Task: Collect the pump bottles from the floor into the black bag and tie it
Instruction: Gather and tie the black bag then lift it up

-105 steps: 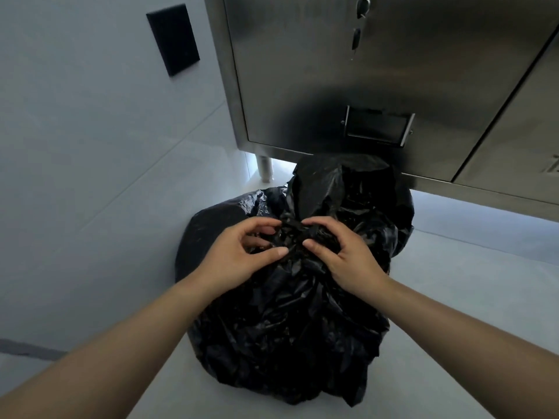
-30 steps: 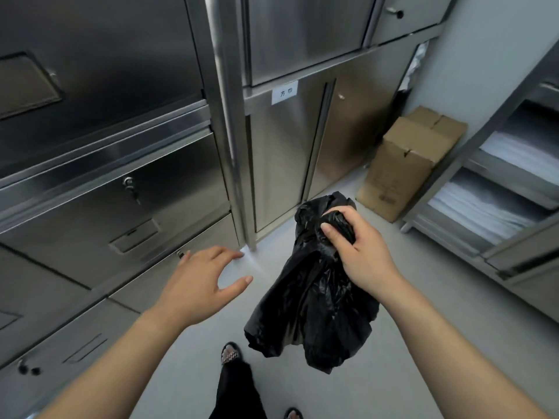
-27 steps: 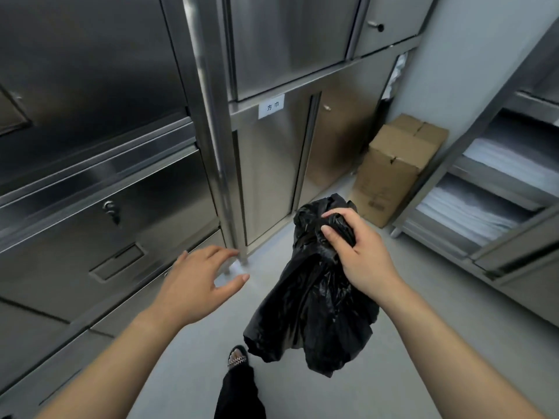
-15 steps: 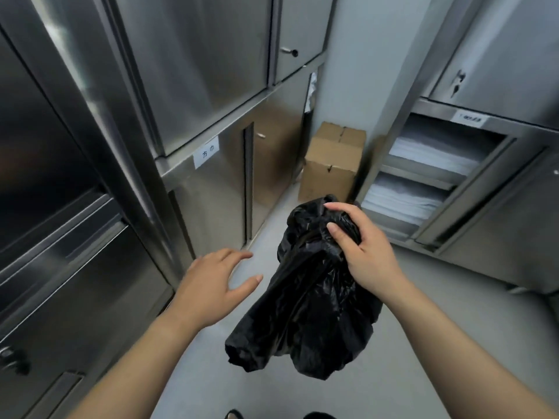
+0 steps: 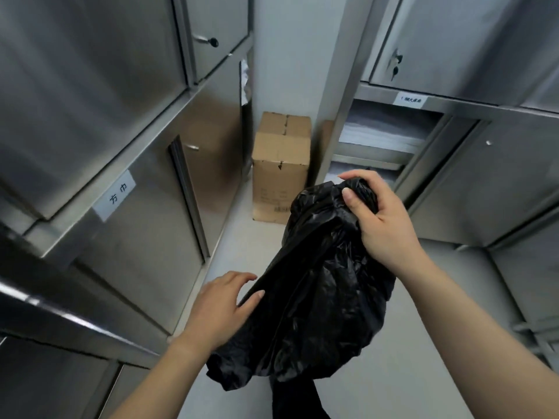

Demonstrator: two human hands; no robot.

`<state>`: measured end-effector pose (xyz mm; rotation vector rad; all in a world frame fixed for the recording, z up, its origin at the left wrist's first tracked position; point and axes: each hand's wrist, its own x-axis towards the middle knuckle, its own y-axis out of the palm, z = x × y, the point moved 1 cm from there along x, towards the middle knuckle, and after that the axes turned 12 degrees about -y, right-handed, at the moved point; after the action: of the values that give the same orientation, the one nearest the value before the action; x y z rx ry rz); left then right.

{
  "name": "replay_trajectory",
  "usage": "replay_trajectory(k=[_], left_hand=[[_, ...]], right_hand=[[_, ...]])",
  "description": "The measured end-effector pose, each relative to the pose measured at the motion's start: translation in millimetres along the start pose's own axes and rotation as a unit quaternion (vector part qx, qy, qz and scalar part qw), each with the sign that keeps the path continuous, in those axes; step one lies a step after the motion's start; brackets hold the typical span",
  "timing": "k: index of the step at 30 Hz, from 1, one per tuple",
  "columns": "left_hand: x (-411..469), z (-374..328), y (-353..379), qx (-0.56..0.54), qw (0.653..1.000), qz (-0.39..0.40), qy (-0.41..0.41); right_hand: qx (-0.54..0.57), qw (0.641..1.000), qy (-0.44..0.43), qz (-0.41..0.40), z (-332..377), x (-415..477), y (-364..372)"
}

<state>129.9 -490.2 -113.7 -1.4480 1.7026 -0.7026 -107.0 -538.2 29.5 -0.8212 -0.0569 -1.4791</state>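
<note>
The black bag (image 5: 314, 300) hangs in the air, bulging and crinkled, its gathered top bunched in my right hand (image 5: 381, 219), which is shut on it. My left hand (image 5: 220, 306) is open with fingers spread, its fingertips at the bag's left side. No pump bottles show; whatever is inside the bag is hidden. A dark trouser leg (image 5: 296, 400) shows beneath the bag.
Steel cabinets (image 5: 127, 164) line the left side, one door carrying a white label (image 5: 116, 195). A cardboard box (image 5: 281, 167) stands on the floor at the far end. Steel shelves holding folded white linen (image 5: 384, 134) are on the right. A narrow strip of grey floor (image 5: 242, 246) runs between them.
The bag was lifted off the floor after both hands worked at its top. The view has swung right along the aisle. My left hand has come closer to the bag's side.
</note>
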Motion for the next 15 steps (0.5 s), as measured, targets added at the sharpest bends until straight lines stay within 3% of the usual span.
replay_trajectory(k=[15], left_hand=[[210.3, -60.8, 15.2, -0.108, 0.994, -0.006, 0.001]], right_hand=[[-0.02, 0.999, -0.026, -0.015, -121.4, 153.5, -61.4]])
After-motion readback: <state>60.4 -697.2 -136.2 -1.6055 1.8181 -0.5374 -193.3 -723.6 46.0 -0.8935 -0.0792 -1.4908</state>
